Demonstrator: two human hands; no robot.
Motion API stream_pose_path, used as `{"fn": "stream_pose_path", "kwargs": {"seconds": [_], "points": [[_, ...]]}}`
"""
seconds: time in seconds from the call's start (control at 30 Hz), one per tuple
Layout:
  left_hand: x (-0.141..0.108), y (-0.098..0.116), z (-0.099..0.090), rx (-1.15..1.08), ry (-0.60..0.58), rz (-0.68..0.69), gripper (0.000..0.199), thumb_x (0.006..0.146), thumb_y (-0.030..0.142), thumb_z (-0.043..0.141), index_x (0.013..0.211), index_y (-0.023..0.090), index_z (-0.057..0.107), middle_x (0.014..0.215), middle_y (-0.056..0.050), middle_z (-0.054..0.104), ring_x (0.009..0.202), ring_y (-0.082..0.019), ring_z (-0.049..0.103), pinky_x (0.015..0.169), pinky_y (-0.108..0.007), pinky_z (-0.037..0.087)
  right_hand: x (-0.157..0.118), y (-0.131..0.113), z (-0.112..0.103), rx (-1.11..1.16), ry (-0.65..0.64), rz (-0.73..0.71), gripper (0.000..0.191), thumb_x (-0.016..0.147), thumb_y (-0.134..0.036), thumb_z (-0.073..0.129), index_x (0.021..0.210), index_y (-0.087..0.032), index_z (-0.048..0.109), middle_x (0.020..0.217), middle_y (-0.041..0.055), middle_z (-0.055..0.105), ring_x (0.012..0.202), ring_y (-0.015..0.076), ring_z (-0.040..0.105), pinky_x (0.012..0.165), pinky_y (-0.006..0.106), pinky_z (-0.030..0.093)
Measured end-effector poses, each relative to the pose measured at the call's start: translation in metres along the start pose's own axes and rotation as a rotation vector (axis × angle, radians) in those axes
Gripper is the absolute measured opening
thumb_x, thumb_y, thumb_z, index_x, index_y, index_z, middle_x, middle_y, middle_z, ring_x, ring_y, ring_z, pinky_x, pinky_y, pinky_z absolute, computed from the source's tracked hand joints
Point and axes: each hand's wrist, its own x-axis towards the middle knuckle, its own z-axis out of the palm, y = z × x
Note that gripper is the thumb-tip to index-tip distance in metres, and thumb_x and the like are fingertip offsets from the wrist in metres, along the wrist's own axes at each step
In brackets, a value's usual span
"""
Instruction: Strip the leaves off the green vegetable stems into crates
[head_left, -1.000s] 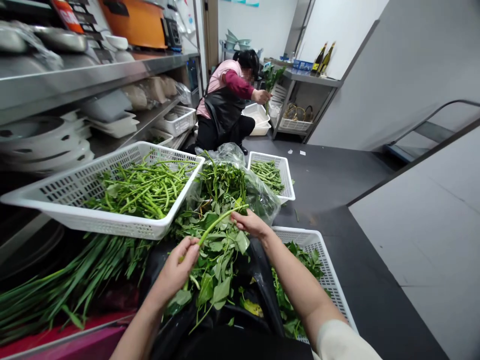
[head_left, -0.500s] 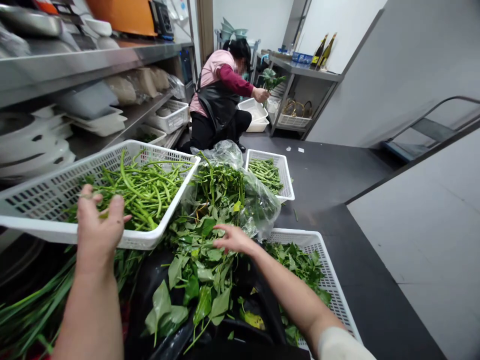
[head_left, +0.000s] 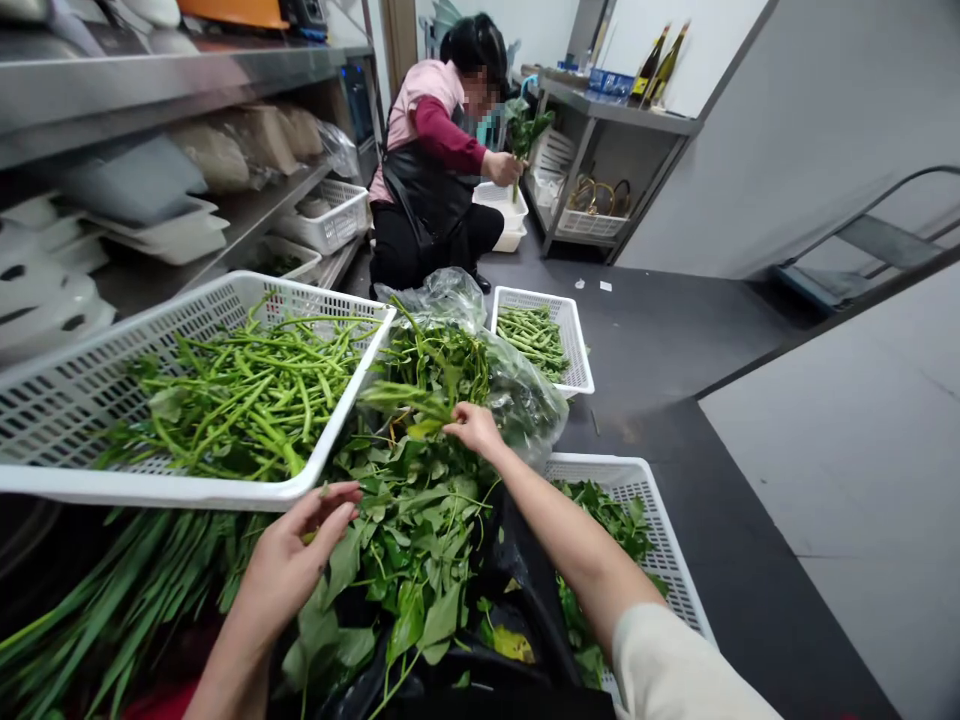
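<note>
My right hand (head_left: pixel 474 430) is closed in a pinch on a small bunch of leafy green stems (head_left: pixel 412 400), which point left above the heap. My left hand (head_left: pixel 304 550) is open, thumb and fingers apart, at the left side of the leafy greens (head_left: pixel 420 540); small green bits show at its fingers. The greens are heaped on black plastic (head_left: pixel 525 560) and spill from a clear plastic bag (head_left: pixel 529 400). Just beyond my left hand stands a white slotted basket (head_left: pixel 202 487) with long green stems (head_left: pixel 277 390) in it.
Long green leaves (head_left: pixel 127 590) lie at lower left. A white basket of leafy greens (head_left: pixel 675 560) stands at right, a smaller basket of cut stems (head_left: pixel 581 350) beyond. A crouching co-worker (head_left: pixel 427 150) holds greens. Metal shelving (head_left: pixel 150 80) runs along the left.
My left hand has come down from over the stem basket toward the heap. My right hand, open before, has closed on stems and lifted slightly. The view has shifted a little.
</note>
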Motion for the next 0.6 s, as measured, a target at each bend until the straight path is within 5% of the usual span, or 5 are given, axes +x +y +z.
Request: {"fn": "stream_pose_path", "kwargs": {"seconds": [0.13, 0.33, 0.4, 0.5, 0.6], "points": [[-0.006, 0.017, 0.014, 0.041, -0.037, 0.039, 0.038, 0.06, 0.05, 0.066, 0.083, 0.021, 0.071, 0.087, -0.008, 0.073, 0.081, -0.026, 0.066, 0.075, -0.033, 0.05, -0.035, -0.053, -0.013, -0.098, -0.049, -0.377, 0.019, 0.063, -0.027, 0.072, 0.061, -0.02, 0.055, 0.065, -0.0046, 0.052, 0.066, 0.012, 0.048, 0.064, 0.023, 0.034], [-0.029, 0.043, 0.018, 0.043, 0.049, 0.161, 0.026, 0.062, 0.044, 0.065, 0.077, 0.023, 0.071, 0.08, -0.005, 0.073, 0.077, -0.025, 0.064, 0.072, -0.031, 0.048, -0.073, -0.131, -0.093, 0.172, 0.379, -0.691, 0.026, 0.075, -0.033, 0.065, 0.063, -0.018, 0.047, 0.063, -0.0045, 0.043, 0.06, 0.0089, 0.039, 0.059, 0.022, 0.033], [-0.037, 0.053, 0.017, 0.033, 0.09, 0.209, 0.022, 0.066, 0.042, 0.064, 0.076, 0.023, 0.071, 0.079, -0.005, 0.071, 0.076, -0.024, 0.062, 0.072, -0.03, 0.048, -0.084, -0.149, -0.12, 0.305, 0.407, -0.73, 0.03, 0.075, -0.037, 0.065, 0.063, -0.018, 0.045, 0.062, -0.0053, 0.039, 0.059, 0.0076, 0.038, 0.057, 0.02, 0.033], [-0.048, 0.077, 0.021, -0.008, 0.112, 0.282, 0.023, 0.068, 0.04, 0.063, 0.08, 0.023, 0.072, 0.084, -0.005, 0.07, 0.079, -0.024, 0.061, 0.073, -0.03, 0.047, -0.098, -0.168, -0.141, 0.442, 0.185, -0.75, 0.033, 0.073, -0.04, 0.067, 0.065, -0.017, 0.045, 0.061, -0.0062, 0.035, 0.058, 0.0053, 0.039, 0.053, 0.017, 0.033], [-0.055, 0.104, 0.033, -0.094, 0.03, 0.335, 0.031, 0.064, 0.037, 0.068, 0.091, 0.022, 0.073, 0.089, -0.005, 0.07, 0.079, -0.022, 0.06, 0.069, -0.029, 0.047, -0.104, -0.181, -0.132, 0.502, -0.124, -0.668, 0.034, 0.072, -0.043, 0.067, 0.067, -0.016, 0.048, 0.057, -0.0073, 0.035, 0.051, 0.0032, 0.04, 0.046, 0.013, 0.032]]}}
